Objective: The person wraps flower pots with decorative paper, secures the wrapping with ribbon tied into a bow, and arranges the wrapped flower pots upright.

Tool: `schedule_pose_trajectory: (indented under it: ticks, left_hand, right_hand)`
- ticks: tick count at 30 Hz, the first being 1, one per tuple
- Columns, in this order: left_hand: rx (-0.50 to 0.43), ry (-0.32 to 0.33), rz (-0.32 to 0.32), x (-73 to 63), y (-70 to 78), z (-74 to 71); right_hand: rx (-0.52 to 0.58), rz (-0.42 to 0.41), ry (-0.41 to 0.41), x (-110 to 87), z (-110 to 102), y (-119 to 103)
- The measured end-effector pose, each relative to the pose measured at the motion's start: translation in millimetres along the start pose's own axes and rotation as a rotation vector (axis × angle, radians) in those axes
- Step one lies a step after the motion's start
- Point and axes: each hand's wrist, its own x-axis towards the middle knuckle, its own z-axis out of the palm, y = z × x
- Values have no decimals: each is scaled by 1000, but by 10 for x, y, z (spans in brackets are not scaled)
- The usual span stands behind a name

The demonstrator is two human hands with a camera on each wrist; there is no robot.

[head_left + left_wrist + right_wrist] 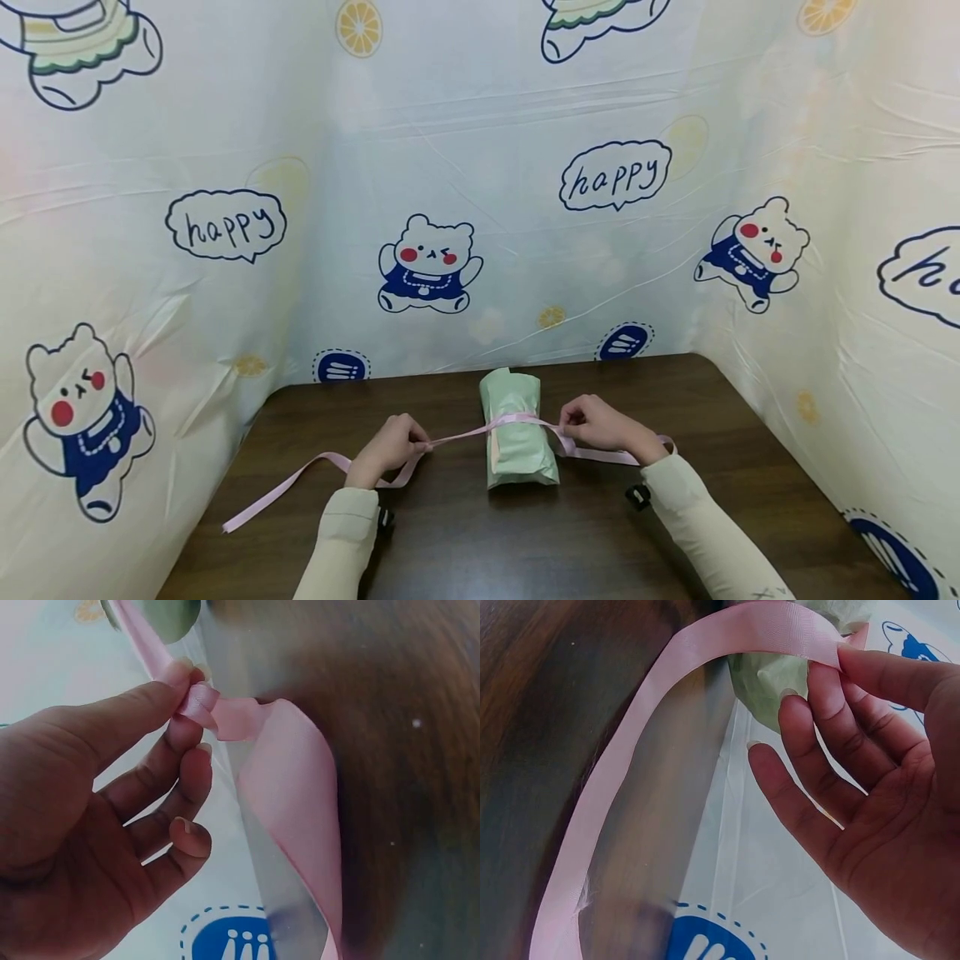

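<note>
A bundle wrapped in light green paper [522, 458] lies lengthwise on the dark wooden table [480, 542]. Across its middle runs a pink ribbon [513, 419]. To the bundle's left, my left hand [390, 448] pinches the ribbon between thumb and index finger, and the stretch toward the bundle is drawn straight. Close by its right side, my right hand [602, 423] pinches the ribbon with thumb and fingertips. In the left wrist view, the ribbon [292, 772] twists down past the fingers. The right wrist view has the ribbon [622, 757] curving away over the table.
The ribbon's left tail trails to the table's left side; its other tail passes under the right wrist. A printed cloth curtain [487, 167] with bears and "happy" bubbles surrounds the table's back and sides. Dark devices sit at both wrists.
</note>
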Motion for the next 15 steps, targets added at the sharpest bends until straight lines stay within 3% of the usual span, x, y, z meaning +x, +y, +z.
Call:
schedule_pose_trajectory:
  ticks: [8, 15]
  left_hand:
    - [-59, -27, 43, -16, -67, -47]
    - [-147, 40, 92, -12, 31, -80]
  right_hand:
    - [11, -2, -1, -18, 22, -14]
    - [31, -27, -10, -12, 62, -90]
